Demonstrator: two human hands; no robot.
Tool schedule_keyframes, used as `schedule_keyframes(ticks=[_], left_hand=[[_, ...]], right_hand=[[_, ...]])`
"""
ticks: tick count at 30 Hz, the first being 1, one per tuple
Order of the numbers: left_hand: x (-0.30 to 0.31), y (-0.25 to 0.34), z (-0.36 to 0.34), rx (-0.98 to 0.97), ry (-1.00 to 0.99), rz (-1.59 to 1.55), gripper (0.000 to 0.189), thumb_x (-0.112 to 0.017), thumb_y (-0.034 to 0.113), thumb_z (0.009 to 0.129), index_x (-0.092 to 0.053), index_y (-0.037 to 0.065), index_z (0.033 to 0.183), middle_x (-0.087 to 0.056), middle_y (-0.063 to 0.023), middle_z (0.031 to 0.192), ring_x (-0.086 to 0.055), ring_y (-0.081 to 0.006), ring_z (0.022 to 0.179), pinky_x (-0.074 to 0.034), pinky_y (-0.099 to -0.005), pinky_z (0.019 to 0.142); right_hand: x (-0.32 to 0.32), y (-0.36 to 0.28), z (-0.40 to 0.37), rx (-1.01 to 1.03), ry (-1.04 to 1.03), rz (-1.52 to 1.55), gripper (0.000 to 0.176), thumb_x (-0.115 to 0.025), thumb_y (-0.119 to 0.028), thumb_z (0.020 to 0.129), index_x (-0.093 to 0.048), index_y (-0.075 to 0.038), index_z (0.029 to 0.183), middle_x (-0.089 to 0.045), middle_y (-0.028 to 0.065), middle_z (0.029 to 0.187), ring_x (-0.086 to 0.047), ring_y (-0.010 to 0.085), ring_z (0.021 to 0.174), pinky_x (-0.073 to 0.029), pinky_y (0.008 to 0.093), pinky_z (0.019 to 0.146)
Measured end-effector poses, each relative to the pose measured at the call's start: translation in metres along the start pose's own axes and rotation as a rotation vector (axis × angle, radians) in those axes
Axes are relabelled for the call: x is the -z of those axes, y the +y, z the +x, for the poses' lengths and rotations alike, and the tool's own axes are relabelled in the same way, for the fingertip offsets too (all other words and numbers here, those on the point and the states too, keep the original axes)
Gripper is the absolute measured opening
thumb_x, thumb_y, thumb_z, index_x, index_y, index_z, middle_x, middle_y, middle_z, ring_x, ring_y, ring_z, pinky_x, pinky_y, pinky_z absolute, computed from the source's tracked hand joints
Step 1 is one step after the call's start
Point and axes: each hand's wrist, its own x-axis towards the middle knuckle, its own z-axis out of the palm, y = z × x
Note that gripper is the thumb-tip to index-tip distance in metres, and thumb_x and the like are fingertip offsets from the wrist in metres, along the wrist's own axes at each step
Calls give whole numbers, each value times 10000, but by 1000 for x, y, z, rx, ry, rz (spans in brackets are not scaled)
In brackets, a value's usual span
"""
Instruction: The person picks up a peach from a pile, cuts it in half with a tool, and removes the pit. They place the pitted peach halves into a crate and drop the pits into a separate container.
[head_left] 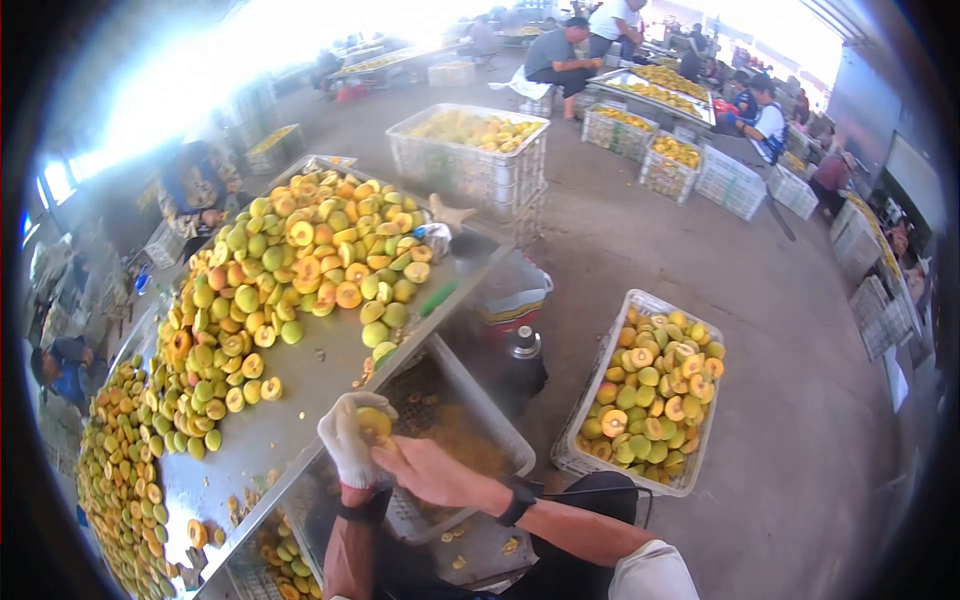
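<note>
My left hand, in a white knit glove, is closed around a yellow-green peach at the metal table's near edge. Bare and curled, my right hand meets the peach from the right; whatever lies inside its fingers is hidden. Halved peaches, yellow, green and orange, are heaped on the sloping metal table to the left. Below my hands is a plastic crate with yellowish bits in it.
A white crate full of peach halves stands on the floor at right. Near the table sit a dark thermos and a sack. Another large crate of peaches is behind. Several people work at other tables; one person sits across the table.
</note>
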Motion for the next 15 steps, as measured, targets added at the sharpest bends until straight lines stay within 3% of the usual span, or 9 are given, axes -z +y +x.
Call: schedule_keyframes(ticks=[1, 4, 5, 8, 13, 15], left_hand=[[-1, 8, -1, -27, -21, 59, 577, -429, 417, 1095, -686, -56, 887, -693, -138, 757, -671, -194, 679, -520, -294, 612], [1, 10, -3, -32, -44, 53, 559, -415, 373, 1094, -691, -69, 891, -699, -136, 747, -666, -187, 672, -515, -286, 620], [1, 11, -4, -23, -50, 61, 559, -410, 369, 1094, -691, -69, 890, -698, -135, 741, -664, -186, 669, -513, -284, 618], [10, 8, -4, 14, -86, 71, 562, -402, 369, 1094, -690, -67, 888, -694, -130, 726, -660, -181, 664, -505, -277, 616], [17, 13, -9, -58, -46, 207, 630, -370, 440, 1096, -680, -68, 890, -703, -132, 739, -647, -166, 664, -493, -271, 616], [9, 7, -11, -91, 43, 71, 634, -354, 473, 1103, -672, -33, 888, -697, -122, 748, -644, -163, 665, -488, -270, 602]], right_hand=[[-3, 5, -1, 32, -1, -24, 345, -486, -325, 1101, -594, 3, 1100, -653, 246, 804, -649, 426, 735, -495, 467, 676], [-8, 14, -4, 78, 36, -70, 412, -490, -340, 1098, -563, 58, 1021, -661, 331, 834, -646, 542, 813, -496, 545, 680], [-8, 13, -5, 102, 50, -91, 411, -504, -340, 1092, -552, 59, 1009, -649, 321, 771, -638, 544, 746, -485, 561, 629], [0, 7, -4, 60, -26, -160, 425, -503, -348, 1092, -549, 69, 1020, -643, 332, 783, -640, 543, 764, -480, 579, 645], [9, -6, -2, 63, -174, -69, 457, -466, -351, 1106, -569, 76, 981, -647, 305, 873, -643, 477, 841, -492, 503, 737], [-7, 0, -2, 155, -67, 6, 403, -474, -334, 1110, -571, 49, 1028, -652, 266, 832, -634, 451, 777, -481, 478, 689]])
